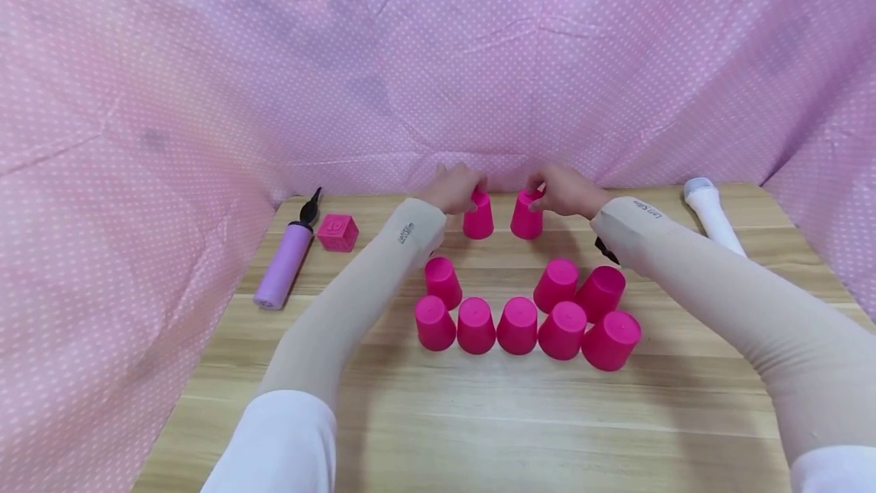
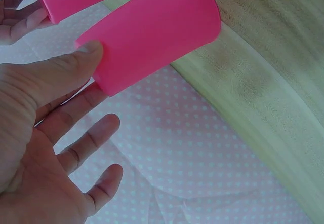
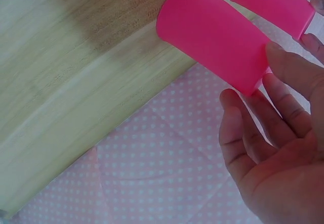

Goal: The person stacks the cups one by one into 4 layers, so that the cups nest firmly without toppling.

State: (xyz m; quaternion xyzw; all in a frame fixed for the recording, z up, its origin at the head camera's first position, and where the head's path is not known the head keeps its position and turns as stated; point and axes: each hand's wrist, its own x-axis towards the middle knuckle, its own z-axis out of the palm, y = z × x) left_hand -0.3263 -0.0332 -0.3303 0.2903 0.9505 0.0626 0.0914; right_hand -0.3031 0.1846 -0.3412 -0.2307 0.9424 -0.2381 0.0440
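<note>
Two upside-down pink cups stand side by side at the far edge of the wooden table (image 1: 438, 417). My left hand (image 1: 455, 187) pinches the top of the left cup (image 1: 477, 219) between thumb and forefinger; in the left wrist view the thumb lies on this cup (image 2: 152, 36) and the other fingers (image 2: 91, 133) are spread loose. My right hand (image 1: 564, 190) holds the top of the right cup (image 1: 526, 219) the same way. The right wrist view shows its thumb and a fingertip on that cup (image 3: 212, 34). Both cups touch the table.
Nearer me, several more upturned pink cups (image 1: 518, 324) form a cluster in two rows. A purple hand pump (image 1: 284, 265) and a pink cube (image 1: 337, 233) lie at the left, a white cylinder (image 1: 712, 211) at the far right. Pink dotted cloth (image 1: 438, 59) walls the table in.
</note>
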